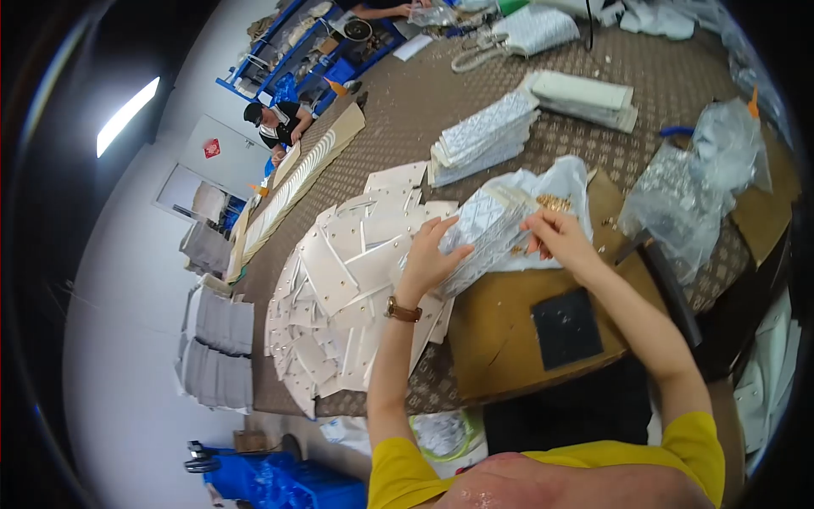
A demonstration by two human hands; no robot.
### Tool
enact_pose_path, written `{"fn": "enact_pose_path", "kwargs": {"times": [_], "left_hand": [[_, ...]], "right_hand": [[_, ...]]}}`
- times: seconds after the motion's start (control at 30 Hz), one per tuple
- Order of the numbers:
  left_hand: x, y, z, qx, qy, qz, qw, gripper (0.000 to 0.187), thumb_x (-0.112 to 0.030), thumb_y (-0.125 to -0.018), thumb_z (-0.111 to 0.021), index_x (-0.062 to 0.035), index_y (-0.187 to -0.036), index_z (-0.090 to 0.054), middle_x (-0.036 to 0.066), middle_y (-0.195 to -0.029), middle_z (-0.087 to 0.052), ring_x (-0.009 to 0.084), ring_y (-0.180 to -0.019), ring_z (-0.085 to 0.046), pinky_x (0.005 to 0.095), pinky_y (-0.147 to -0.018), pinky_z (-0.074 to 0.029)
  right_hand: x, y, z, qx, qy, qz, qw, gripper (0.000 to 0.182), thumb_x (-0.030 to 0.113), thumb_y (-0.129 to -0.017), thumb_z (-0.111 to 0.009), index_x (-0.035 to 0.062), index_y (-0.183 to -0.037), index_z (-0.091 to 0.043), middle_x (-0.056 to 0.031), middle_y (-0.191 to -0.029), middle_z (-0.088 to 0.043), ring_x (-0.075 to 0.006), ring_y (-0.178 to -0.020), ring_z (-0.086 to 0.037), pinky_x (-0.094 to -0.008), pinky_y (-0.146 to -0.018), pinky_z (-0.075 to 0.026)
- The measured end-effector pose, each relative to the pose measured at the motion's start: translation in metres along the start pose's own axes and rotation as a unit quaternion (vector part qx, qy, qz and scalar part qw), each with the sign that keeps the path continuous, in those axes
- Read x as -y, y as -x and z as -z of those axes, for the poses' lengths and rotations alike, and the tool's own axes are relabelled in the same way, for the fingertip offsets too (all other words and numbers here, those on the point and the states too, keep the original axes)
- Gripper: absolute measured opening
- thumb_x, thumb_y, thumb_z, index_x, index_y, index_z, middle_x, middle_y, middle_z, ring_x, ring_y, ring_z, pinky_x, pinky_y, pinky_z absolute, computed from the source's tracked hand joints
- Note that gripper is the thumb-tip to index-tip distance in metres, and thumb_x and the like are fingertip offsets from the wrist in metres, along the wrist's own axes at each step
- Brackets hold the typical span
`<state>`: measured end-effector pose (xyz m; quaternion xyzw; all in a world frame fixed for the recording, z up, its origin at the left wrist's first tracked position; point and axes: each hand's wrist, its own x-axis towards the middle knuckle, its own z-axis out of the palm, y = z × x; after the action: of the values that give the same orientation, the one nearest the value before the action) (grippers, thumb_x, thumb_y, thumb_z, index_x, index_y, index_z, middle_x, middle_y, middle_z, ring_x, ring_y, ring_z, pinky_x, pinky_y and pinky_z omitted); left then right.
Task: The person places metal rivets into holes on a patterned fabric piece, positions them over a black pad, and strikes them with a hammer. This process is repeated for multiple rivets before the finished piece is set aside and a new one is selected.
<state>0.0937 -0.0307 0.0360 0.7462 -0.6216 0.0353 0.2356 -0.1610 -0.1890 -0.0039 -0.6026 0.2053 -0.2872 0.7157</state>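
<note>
My left hand is at the near left side of a stack of white-and-grey patterned panels, its thumb lying across them and its fingers along the edge. The stack lies partly on a white plastic bag. My right hand is closed in a pinch at the right end of the stack; what sits between its fingertips is too small to make out. Just beyond it, a heap of small gold-coloured metal pieces rests on the bag, with a few loose ones nearby.
Left of my hands spreads a large pile of cream panels with studs. More patterned stacks stand beyond. A brown board carries a black square pad. Clear bags of small parts lie right. Another person sits across the table.
</note>
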Motion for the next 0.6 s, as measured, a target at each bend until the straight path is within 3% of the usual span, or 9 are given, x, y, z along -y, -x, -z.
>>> {"fn": "enact_pose_path", "kwargs": {"times": [0.1,0.2,0.3,0.43,0.53,0.6], "left_hand": [[0.005,-0.007,-0.003,0.029,0.065,0.039,0.997,0.063,-0.036,-0.086,-0.088,-0.0038,-0.137,-0.069,0.020,-0.135,-0.068,0.0368,-0.127,-0.063,0.0445,-0.110,-0.049],[0.006,-0.008,-0.007,0.001,0.085,0.010,0.996,0.065,-0.036,-0.085,-0.089,-0.0040,-0.138,-0.069,0.021,-0.137,-0.068,0.0365,-0.127,-0.063,0.0439,-0.110,-0.050],[-0.004,-0.003,-0.005,0.005,0.024,0.050,0.998,0.067,-0.036,-0.082,-0.091,-0.0054,-0.138,-0.069,0.020,-0.129,-0.069,0.0350,-0.123,-0.064,0.0428,-0.105,-0.052],[-0.015,0.001,0.004,-0.059,0.003,0.016,0.998,0.058,-0.033,-0.082,-0.091,-0.0060,-0.130,-0.073,0.017,-0.116,-0.070,0.0314,-0.114,-0.067,0.0406,-0.096,-0.055],[-0.009,0.007,0.001,-0.065,0.026,0.010,0.997,0.040,-0.025,-0.085,-0.087,-0.0050,-0.118,-0.075,0.013,-0.104,-0.068,0.0285,-0.104,-0.068,0.0383,-0.088,-0.056],[-0.008,0.011,0.004,-0.090,0.043,0.007,0.995,0.032,-0.022,-0.088,-0.084,-0.0044,-0.114,-0.075,0.012,-0.105,-0.069,0.0270,-0.101,-0.069,0.0371,-0.087,-0.056]], "right_hand": [[0.003,0.002,-0.001,0.006,-0.020,-0.020,1.000,0.026,0.025,-0.111,-0.058,0.0044,-0.109,-0.073,-0.0006,-0.076,-0.068,-0.0053,-0.061,-0.057,-0.0218,-0.058,-0.047],[0.009,0.007,-0.003,0.018,-0.020,-0.012,1.000,0.026,0.026,-0.111,-0.059,0.0043,-0.110,-0.074,-0.0001,-0.077,-0.068,-0.0051,-0.062,-0.057,-0.0217,-0.059,-0.047],[0.025,0.012,-0.001,0.051,-0.018,0.011,0.998,0.029,0.027,-0.113,-0.058,0.0027,-0.110,-0.074,0.0004,-0.075,-0.068,-0.0050,-0.063,-0.056,-0.0228,-0.059,-0.047],[0.010,0.007,-0.002,0.039,-0.002,-0.003,0.999,0.026,0.023,-0.112,-0.059,0.0012,-0.111,-0.073,-0.0003,-0.076,-0.069,-0.0055,-0.063,-0.057,-0.0229,-0.060,-0.047],[0.006,0.002,0.003,0.007,0.035,0.052,0.998,0.026,0.022,-0.112,-0.060,0.0004,-0.109,-0.073,-0.0001,-0.077,-0.068,-0.0045,-0.064,-0.057,-0.0221,-0.060,-0.047],[-0.008,-0.006,0.008,-0.011,0.071,0.063,0.995,0.024,0.022,-0.110,-0.062,0.0009,-0.108,-0.073,-0.0012,-0.078,-0.069,-0.0065,-0.065,-0.059,-0.0234,-0.060,-0.048]]}}
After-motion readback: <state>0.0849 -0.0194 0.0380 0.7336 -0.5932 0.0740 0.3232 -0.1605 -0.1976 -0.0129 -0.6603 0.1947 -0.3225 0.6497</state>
